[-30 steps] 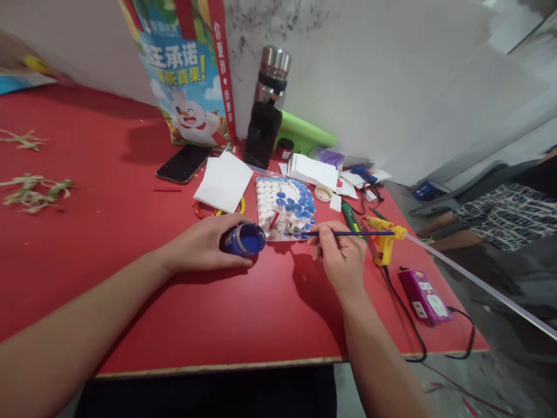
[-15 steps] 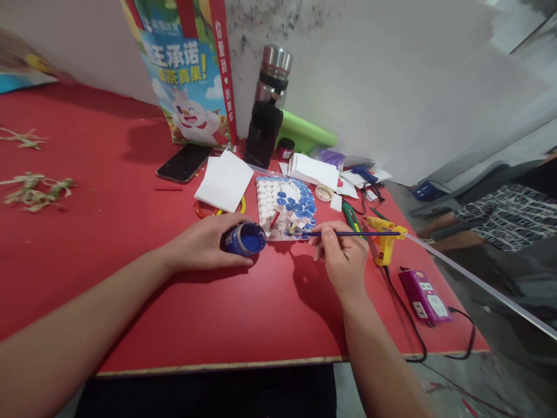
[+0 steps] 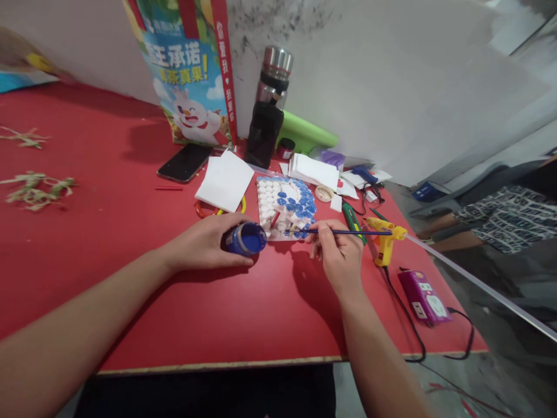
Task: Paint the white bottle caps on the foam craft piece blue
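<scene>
My left hand [image 3: 213,241] is closed around a paint jar [image 3: 246,238] with blue paint inside, tipped toward me just above the red table [image 3: 243,325]. Between the thumb and fingers of my right hand [image 3: 337,249] is a thin dark blue paintbrush [image 3: 348,232], held nearly level with its tip pointing left. The tip is over the near edge of a board covered in small round pieces [image 3: 287,203]. White pieces fill the board's left side, and blue-painted ones curve along its top and right. Whether the bristles touch a piece I cannot tell.
Right of my hand lie a yellow glue gun [image 3: 385,238] with a long clear stick, a green cutter [image 3: 352,220] and a purple power box [image 3: 424,297]. Behind are paper sheets [image 3: 224,180], a phone [image 3: 185,162], a steel flask [image 3: 276,69] and a printed bag [image 3: 187,75]. Another person sits at right.
My right hand and the paintbrush have shifted slightly left. My left hand and the paint jar stay in place.
</scene>
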A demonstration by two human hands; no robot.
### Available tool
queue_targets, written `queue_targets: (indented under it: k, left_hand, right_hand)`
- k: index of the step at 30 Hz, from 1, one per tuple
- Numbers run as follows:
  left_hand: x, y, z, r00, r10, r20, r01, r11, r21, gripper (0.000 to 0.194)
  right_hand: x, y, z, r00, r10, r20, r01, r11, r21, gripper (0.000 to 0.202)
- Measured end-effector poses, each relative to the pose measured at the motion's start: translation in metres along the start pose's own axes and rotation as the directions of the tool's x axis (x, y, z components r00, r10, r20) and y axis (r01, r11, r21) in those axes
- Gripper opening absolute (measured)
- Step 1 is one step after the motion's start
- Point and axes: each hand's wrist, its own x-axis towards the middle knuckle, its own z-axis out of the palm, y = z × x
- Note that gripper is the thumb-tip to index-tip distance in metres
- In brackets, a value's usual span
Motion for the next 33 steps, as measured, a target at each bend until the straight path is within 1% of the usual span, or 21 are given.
queue_targets:
  k: [5, 9, 12, 18, 22, 25, 33]
  left_hand:
    - [0.0002, -0.001, 0.0006, 1.0, -0.001, -0.003, 0.001, 1.0, -0.006, 0.065]
    - [0.0006, -0.0002, 0.0007, 1.0, -0.005, 0.01, 0.005, 1.0, -0.023, 0.063]
    - [0.0005, 0.0002, 0.0005, 1.0, -0.005, 0.008, 0.005, 1.0, -0.006, 0.065]
    - [0.0004, -0.0005, 0.0003, 1.0, -0.002, 0.003, 0.002, 1.0, 0.004, 0.067]
    - [0.0005, 0.0003, 0.0004, 1.0, -0.002, 0.006, 0.002, 1.0, -0.007, 0.065]
    - [0.0003, 0.0002, 0.0005, 1.0, 0.002, -0.001, -0.002, 1.0, 0.001, 0.065]
    - [-0.0001, -0.0013, 0.0005, 1.0, -0.003, 0.001, 0.003, 1.0, -0.013, 0.066]
  right_hand:
    - [-0.0012, -0.0022, 0.001, 1.0, 0.001, -0.013, 0.0, 0.999, 0.045, 0.027]
    - [-0.0022, -0.0016, 0.0016, 1.0, -0.029, 0.009, 0.03, 0.999, -0.014, 0.027]
    - [-0.0023, -0.0007, 0.0013, 0.999, -0.036, 0.031, 0.037, 0.999, -0.031, 0.03]
    - [-0.0028, -0.001, 0.0008, 0.999, -0.054, 0.002, 0.054, 0.998, -0.038, 0.029]
    - [-0.0021, 0.0007, 0.0019, 0.998, -0.057, 0.01, 0.058, 0.995, -0.08, 0.031]
    - [-0.0016, 0.0011, 0.0022, 0.999, -0.052, 0.012, 0.053, 0.996, -0.069, 0.032]
    - [-0.0017, 0.0031, 0.003, 0.999, -0.039, -0.035, 0.035, 0.994, -0.099, 0.03]
